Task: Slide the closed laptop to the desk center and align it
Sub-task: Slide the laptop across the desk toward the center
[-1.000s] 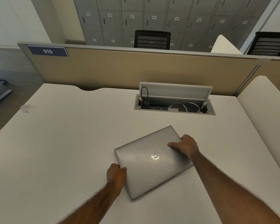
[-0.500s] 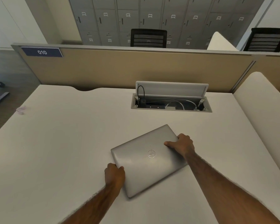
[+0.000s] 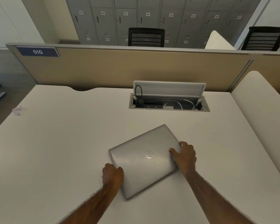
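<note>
A closed silver laptop (image 3: 141, 160) lies flat on the white desk (image 3: 63, 143), turned at an angle so one corner points toward the cable box. My left hand (image 3: 112, 175) grips its near-left edge, thumb on the lid. My right hand (image 3: 184, 156) holds the right edge, with fingers spread on the lid beside the round logo. Both forearms reach in from the bottom of the view.
An open cable box (image 3: 169, 102) with its lid raised and wires inside sits in the desk behind the laptop. A beige partition (image 3: 136, 68) closes off the far side. A white rounded divider (image 3: 263, 113) borders the right. A small crumpled scrap (image 3: 17, 110) lies at the left edge.
The laptop has slid slightly left on the desk with both hands still on it, keeping about the same angle. The view has also shifted a little.
</note>
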`<state>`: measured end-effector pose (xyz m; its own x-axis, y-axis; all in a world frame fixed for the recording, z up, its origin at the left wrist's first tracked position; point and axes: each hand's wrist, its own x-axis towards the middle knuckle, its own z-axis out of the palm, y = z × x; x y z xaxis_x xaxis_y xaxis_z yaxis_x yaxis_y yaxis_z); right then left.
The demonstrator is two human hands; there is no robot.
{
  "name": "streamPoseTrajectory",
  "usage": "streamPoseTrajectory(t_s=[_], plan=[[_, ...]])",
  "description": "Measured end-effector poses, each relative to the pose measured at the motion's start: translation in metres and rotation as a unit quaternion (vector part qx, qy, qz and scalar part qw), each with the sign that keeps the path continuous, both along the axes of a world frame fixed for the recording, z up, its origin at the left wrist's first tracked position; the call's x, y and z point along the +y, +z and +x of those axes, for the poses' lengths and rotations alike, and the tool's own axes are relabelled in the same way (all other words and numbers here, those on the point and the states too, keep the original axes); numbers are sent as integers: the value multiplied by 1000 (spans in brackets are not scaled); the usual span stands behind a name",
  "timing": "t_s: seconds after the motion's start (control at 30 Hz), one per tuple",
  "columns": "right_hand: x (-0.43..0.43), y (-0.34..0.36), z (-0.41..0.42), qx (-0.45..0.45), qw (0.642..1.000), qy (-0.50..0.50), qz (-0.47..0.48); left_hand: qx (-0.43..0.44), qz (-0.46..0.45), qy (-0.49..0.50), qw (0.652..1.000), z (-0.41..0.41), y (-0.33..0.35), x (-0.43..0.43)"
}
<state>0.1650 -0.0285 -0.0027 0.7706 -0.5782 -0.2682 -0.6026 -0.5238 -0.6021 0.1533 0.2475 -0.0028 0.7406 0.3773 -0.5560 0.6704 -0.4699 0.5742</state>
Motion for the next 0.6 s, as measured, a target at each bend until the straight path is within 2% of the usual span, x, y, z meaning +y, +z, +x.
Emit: streamPoseTrajectory(t_s=[0.13,0.23,0.33,0.47,0.6], plan=[[18,1,-38,-75,992,-102,-7,-19,18,-1,1000,-3,4,-3],[40,-2,-63,-122,971,-190,85,-115,44,-33,992,8,10,-5],[61,-5,-74,-98,947,-241,190,-193,105,-154,963,35,11,-9],[82,-5,-71,-50,912,-282,292,-154,107,-327,926,74,13,-24],[87,-1,-68,-46,877,-304,370,-93,82,-365,923,96,9,-37]])
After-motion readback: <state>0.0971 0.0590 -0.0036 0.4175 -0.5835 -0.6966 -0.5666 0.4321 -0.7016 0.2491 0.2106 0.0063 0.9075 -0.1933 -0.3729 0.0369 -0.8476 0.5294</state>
